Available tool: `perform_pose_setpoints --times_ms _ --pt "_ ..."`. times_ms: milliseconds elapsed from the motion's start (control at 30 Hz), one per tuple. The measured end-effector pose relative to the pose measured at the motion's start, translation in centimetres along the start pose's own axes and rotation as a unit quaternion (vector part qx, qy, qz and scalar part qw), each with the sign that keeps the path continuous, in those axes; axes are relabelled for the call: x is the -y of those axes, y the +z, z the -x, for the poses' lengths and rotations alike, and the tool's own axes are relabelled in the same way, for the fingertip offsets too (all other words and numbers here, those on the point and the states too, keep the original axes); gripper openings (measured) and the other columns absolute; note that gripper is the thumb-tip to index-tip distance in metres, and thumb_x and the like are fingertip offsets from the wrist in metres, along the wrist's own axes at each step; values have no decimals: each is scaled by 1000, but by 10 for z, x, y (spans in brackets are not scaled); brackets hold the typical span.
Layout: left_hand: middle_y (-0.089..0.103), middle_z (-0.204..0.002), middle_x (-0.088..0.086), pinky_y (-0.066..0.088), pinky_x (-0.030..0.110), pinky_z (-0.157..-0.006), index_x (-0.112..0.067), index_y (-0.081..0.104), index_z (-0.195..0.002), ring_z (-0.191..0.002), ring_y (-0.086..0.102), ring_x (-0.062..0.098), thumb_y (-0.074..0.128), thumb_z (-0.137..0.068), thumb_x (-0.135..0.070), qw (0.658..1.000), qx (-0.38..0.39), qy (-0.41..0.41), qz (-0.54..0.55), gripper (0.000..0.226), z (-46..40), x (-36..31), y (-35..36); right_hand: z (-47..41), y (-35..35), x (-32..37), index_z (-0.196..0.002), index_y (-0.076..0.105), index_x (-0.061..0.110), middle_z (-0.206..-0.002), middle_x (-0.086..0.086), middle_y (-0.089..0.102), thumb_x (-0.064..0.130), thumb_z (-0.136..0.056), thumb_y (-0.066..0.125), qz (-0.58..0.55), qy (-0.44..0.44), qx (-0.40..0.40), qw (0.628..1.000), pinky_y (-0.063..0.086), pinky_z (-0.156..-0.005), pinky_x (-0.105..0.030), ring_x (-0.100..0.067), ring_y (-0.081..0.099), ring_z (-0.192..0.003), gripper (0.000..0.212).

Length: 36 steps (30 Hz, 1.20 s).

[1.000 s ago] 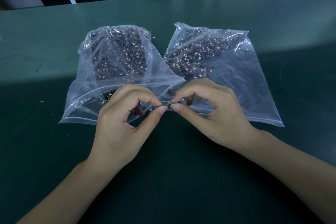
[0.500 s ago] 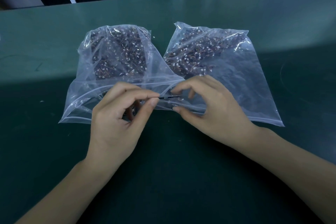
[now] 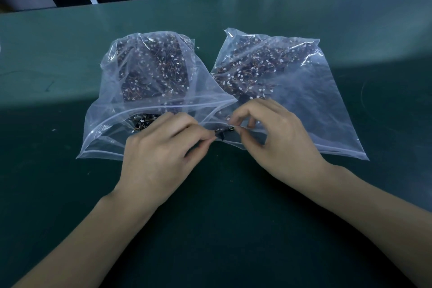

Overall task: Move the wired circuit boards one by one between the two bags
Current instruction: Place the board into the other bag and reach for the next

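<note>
Best done by feeding 1 wired circuit board [image 3: 222, 133] flat past the right bag's [image 3: 304, 100] zip mouth, wires first, then letting go. Left hand [image 3: 161, 156] curled, fingertips pinching the board's near end. Right hand [image 3: 273, 138] curled too, thumb and forefinger nipping its far end, just at that bag's mouth, beside the left bag [image 3: 145, 91].

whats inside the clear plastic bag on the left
The left clear plastic bag holds a heap of small dark circuit boards with thin wires and white connectors. The left hand covers part of its mouth, hiding anything there.
</note>
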State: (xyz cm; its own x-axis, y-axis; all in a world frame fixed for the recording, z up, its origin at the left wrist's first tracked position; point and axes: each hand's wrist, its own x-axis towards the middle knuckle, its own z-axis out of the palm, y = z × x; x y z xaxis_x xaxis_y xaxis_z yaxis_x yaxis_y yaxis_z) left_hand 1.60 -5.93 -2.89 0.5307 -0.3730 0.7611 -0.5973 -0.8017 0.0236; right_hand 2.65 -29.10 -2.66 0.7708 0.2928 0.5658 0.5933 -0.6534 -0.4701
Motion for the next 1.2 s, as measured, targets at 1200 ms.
perform_pose_setpoints --times_ms 1200 --pt "75 -93 -8 55 37 -63 -27 84 -99 -81 72 24 83 -94 -26 979 72 -180 -63 6 5 52 -5 1 -2 2 -98 70 22 -93 17 64 2 -91 74 1 5 27 1000 44 -85 -21 -7 56 -88 21"
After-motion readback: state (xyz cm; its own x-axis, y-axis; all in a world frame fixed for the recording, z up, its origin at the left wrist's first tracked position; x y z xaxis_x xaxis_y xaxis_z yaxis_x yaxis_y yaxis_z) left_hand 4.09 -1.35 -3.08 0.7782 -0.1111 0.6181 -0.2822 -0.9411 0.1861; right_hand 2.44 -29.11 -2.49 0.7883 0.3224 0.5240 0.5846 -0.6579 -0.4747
